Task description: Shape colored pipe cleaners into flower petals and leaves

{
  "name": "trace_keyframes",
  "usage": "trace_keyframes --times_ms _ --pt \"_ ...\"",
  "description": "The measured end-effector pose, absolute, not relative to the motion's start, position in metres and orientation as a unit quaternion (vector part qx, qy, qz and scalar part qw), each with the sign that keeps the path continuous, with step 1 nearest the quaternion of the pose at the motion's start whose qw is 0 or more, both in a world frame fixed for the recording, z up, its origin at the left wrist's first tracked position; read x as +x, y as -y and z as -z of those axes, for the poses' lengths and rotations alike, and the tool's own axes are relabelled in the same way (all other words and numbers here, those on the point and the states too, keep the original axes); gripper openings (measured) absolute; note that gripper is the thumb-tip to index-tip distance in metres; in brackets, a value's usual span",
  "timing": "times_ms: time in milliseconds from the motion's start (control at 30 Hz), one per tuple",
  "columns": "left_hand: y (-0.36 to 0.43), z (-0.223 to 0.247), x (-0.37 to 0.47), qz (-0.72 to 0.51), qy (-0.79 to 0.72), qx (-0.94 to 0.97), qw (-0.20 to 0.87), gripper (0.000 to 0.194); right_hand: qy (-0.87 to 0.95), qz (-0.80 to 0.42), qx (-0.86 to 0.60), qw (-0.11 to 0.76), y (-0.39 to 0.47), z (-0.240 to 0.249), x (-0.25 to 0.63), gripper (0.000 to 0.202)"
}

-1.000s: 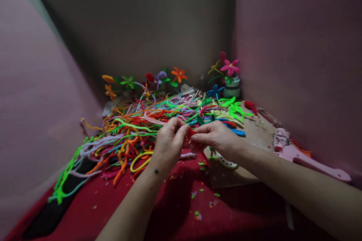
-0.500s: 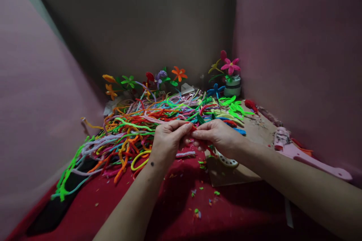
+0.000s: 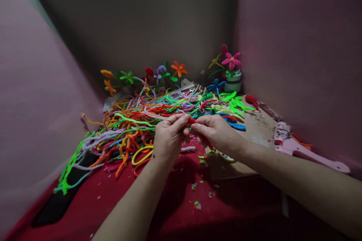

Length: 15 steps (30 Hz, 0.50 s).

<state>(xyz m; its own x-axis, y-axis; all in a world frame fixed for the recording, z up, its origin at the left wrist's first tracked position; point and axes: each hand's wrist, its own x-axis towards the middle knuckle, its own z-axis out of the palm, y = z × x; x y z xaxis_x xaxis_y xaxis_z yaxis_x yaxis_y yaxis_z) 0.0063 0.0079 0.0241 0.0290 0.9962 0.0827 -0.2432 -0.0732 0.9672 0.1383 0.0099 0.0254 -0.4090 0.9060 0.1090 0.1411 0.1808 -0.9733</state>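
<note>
Between my two hands is a red pipe cleaner [image 3: 192,121], pinched from both sides at the middle of the view. My left hand [image 3: 171,132] grips one end between thumb and forefinger. My right hand [image 3: 216,131] holds it close by, fingers curled, and a red length shows below those fingers. Much of the red piece is hidden by my fingers. Just behind my hands spreads a tangled heap of coloured pipe cleaners [image 3: 124,135]. Bright green leaf shapes [image 3: 236,103] made of the same fuzzy stems lie beyond my right hand.
A pink glue gun [image 3: 308,152] rests at the right on cardboard [image 3: 261,131]. Fuzzy flowers stand at the back, one pink flower [image 3: 232,61] in a pale green pot [image 3: 233,83]. A black strip [image 3: 53,209] and coloured scraps [image 3: 197,206] lie on the red cloth [image 3: 121,203].
The view has shifted slightly. My hands stay together on the red pipe cleaner, and my fingers have moved a little along it. Less of the white round thing under my right hand shows.
</note>
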Motion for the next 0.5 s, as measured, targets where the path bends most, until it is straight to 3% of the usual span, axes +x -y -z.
trace_keyframes --times_ms 100,233,500 --pt "-0.007 -0.023 0.009 -0.571 -0.421 0.437 0.553 0.015 0.696 -0.442 -0.409 0.392 -0.012 -0.018 0.139 0.025" --pt "-0.008 -0.022 0.009 -0.556 -0.478 0.486 0.476 0.017 0.718 -0.375 -0.426 0.404 -0.014 -0.012 0.139 0.025" --pt "-0.01 -0.029 -0.001 -0.5 -0.468 0.522 0.509 0.019 0.574 -0.675 -0.271 0.377 -0.023 -0.012 0.144 0.034"
